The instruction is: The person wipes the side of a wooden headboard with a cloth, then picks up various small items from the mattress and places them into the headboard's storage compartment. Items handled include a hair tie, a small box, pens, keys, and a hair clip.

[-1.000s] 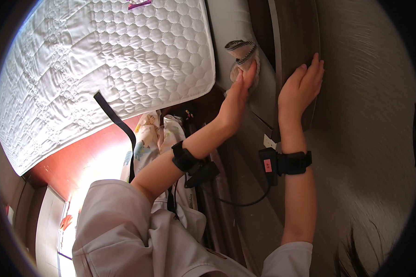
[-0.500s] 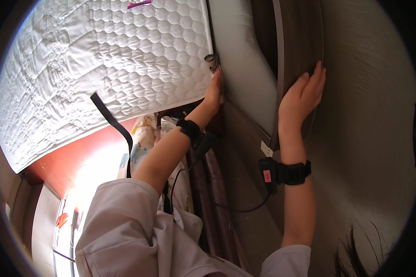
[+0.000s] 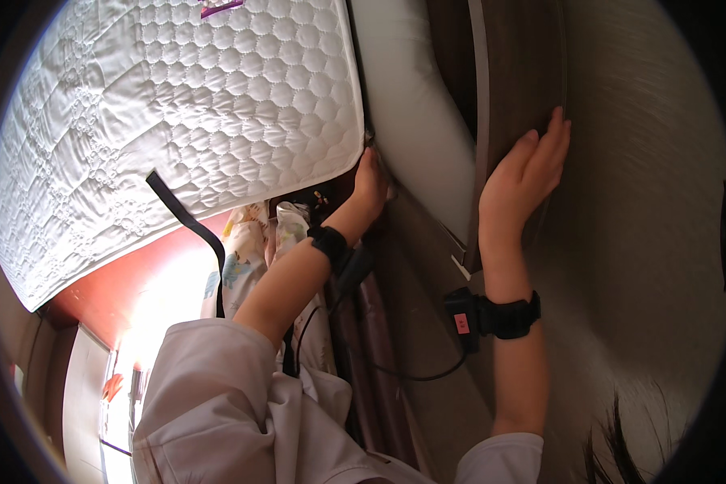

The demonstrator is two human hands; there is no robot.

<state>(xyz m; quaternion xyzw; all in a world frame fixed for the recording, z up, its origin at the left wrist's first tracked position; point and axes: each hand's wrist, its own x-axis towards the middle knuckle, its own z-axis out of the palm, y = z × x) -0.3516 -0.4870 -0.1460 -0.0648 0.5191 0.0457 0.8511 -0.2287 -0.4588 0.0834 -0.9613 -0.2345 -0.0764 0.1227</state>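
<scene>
My left hand (image 3: 370, 187) is at the near right corner of a white quilted mattress pad (image 3: 242, 105). Its thumb points away from me, and the other fingers are mostly hidden. A small piece of dark strap (image 3: 369, 137) shows just beyond the thumb, and the hand looks closed on it. My right hand (image 3: 520, 181) lies on a dark brown panel (image 3: 516, 73), with fingers stretched along its outer edge and nothing held. Between the hands, a pale padded cushion (image 3: 411, 89) lines the inner side of the panel.
Patterned cloth (image 3: 246, 242) bunches below the pad, beside a bright reddish wooden surface (image 3: 121, 266). A loose black strap (image 3: 187, 218) hangs in front. Both wrists wear black bands with a cable (image 3: 415, 377). A purple item (image 3: 220, 10) lies on the pad.
My left hand has come slightly nearer, and the dark strap loop above it now shows far less. The pad has shifted a little left in view. My right hand stays on the panel.
</scene>
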